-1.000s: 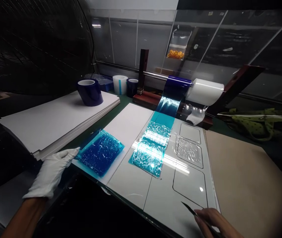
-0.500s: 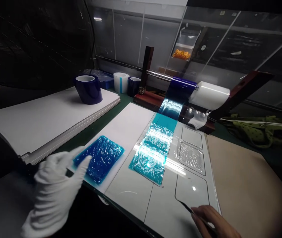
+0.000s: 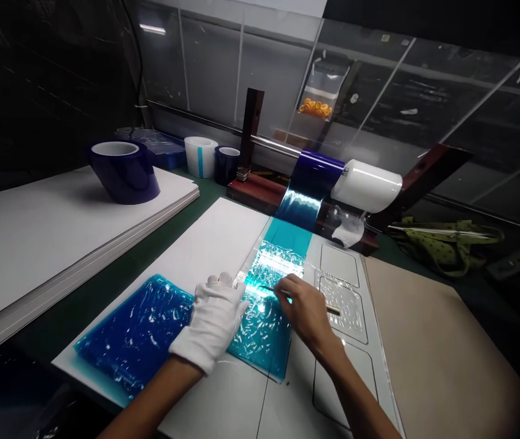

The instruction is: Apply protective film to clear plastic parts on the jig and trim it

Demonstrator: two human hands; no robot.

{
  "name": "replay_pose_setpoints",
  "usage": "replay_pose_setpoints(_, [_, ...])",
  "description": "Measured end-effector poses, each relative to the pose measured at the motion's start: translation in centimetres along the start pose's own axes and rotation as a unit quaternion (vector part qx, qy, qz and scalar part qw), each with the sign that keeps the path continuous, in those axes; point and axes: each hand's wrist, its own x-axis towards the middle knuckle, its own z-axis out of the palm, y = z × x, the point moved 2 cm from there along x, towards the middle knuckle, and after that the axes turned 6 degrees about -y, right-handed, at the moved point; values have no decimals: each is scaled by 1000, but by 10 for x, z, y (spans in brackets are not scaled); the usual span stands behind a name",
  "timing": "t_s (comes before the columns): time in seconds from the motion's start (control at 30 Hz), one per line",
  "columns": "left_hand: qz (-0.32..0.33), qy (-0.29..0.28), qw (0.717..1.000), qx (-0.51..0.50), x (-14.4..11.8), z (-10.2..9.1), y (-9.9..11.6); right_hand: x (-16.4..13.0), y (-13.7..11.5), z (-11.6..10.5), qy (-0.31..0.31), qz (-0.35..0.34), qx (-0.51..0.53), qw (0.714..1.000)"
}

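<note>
— Left grip (image 3: 214, 317)? 
— Gloved in white, spread flat, palm down on the wrinkled teal film strip (image 3: 260, 332), fingers pointing away toward the dispenser.
— Right grip (image 3: 303, 311)? 
— Bare, just right of the gloved one, fingers pinched on a thin blade tool (image 3: 333, 310) (tip over the bright glare on the film, handle end sticking out to the right).
— Whereabouts of the film?
— Directly beneath both grips, lying on the white cutting board (image 3: 236, 238), running away from them up to the dark blue film roll (image 3: 312, 174) on the wooden dispenser stand (image 3: 260, 186).
— Left of the gloved grip?
— Loose blue film sheet (image 3: 136, 335), crinkled, touching the glove's wrist side, near the board's front edge.
— Right of the bare grip?
— Clear template sheet (image 3: 346, 299) with rounded rectangular cutouts, then a brown board (image 3: 438, 341) beyond it.
— Farther off?
— White roll (image 3: 367, 186) beside the blue one on the same rod; far left, a dark blue tape roll (image 3: 125, 171) sitting on a stack of white sheets (image 3: 35, 225); green table (image 3: 104, 277) between stack and board.
</note>
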Motion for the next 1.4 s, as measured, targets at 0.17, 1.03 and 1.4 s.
replay_pose_setpoints(0.17, [0,-8,1000,18,2,3,-1,36,-18,14,-41,-22,-41,998])
replay_pose_setpoints(1.03, [86,-61,993,-54,-56,18,22,-95,29,-5,-86,181,50,978])
replay_pose_setpoints(1.4, [15,24,998,56,-56,19,38,-112,19,-15,-38,182,303,935])
